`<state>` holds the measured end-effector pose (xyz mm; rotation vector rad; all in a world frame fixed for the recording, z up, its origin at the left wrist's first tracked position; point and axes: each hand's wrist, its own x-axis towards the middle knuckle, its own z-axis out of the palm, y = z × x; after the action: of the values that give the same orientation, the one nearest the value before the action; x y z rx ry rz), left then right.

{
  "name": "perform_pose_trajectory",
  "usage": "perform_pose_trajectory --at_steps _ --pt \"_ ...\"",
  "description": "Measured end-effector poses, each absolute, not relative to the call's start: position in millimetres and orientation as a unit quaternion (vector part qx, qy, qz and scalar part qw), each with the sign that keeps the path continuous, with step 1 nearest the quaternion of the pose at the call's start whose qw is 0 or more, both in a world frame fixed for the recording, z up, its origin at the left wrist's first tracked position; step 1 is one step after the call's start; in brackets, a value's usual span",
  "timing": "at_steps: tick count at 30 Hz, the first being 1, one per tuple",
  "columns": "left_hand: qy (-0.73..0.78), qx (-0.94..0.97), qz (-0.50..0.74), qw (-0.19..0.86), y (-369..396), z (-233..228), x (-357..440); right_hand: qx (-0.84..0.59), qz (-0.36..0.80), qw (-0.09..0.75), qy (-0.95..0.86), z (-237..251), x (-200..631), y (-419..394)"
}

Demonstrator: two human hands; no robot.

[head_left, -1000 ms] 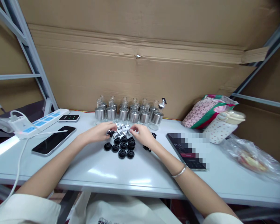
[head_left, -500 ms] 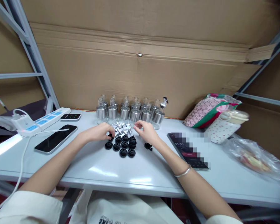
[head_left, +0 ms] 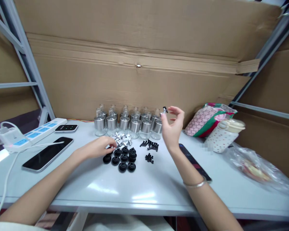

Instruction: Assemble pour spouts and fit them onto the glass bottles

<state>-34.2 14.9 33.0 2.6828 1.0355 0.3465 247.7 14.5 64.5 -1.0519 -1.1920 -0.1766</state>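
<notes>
My left hand point(head_left: 102, 146) has its fingers curled down over a black ribbed stopper point(head_left: 109, 149) at the left of a group of black stoppers point(head_left: 122, 166). Just beyond lie silver metal spout pieces point(head_left: 122, 140) in a pile. My right hand point(head_left: 172, 128) is raised at the right end of the bottles, thumb and fingers apart, beside a pourer spout point(head_left: 164, 110) with a black tip. Whether it touches the spout I cannot tell. Glass bottles with steel sleeves point(head_left: 135, 125) stand in two rows at the back. Small black levers point(head_left: 151, 145) and tiny black caps point(head_left: 149, 158) lie right of the stoppers.
A phone point(head_left: 48, 154), a small black device point(head_left: 66, 128) and a power strip point(head_left: 36, 133) with a white cable lie left. Another phone point(head_left: 195, 163) lies partly behind my right forearm. Farther right are a patterned bag point(head_left: 207, 120), a tumbler point(head_left: 224, 136) and a plastic bag point(head_left: 257, 168).
My right hand has risen from beside the silver pieces to the spout at the right, uncovering the black levers. My left hand stays at the stoppers. The view has shifted slightly.
</notes>
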Motion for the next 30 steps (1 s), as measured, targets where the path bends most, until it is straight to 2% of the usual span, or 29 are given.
perform_pose_trajectory --at_steps 2,4,9,12,15,18,21,23,25,28,30 --pt "0.35 0.92 0.13 0.12 15 31 -32 -0.531 -0.002 0.722 -0.443 59 272 46" --pt "0.34 0.923 0.142 0.116 15 31 -30 -0.59 0.055 0.693 -0.411 54 292 77" --pt "0.311 0.932 0.162 0.092 14 29 -26 -0.574 0.09 0.671 -0.461 57 303 117" --pt "0.306 0.933 0.166 0.086 12 28 -24 -0.561 0.077 0.679 -0.468 63 296 118" --pt "0.303 0.929 0.195 0.086 8 30 -23 -0.543 0.033 0.721 -0.429 73 291 107" --pt "0.302 0.907 0.281 0.089 4 36 -14 -0.479 -0.025 0.773 -0.416 94 284 84" --pt "0.307 0.875 0.37 0.06 3 47 11 -0.433 -0.018 0.767 -0.474 119 266 51" --pt "0.302 0.87 0.385 0.06 3 54 36 -0.396 0.042 0.762 -0.51 132 248 28" --pt "0.297 0.858 0.405 0.112 2 60 62 -0.341 0.164 0.753 -0.538 140 229 9" --pt "0.29 0.798 0.458 0.263 -4 65 90 -0.286 0.376 0.693 -0.546 143 207 -12" --pt "0.294 0.743 0.481 0.361 -10 65 95 -0.262 0.473 0.652 -0.53 143 198 -19"
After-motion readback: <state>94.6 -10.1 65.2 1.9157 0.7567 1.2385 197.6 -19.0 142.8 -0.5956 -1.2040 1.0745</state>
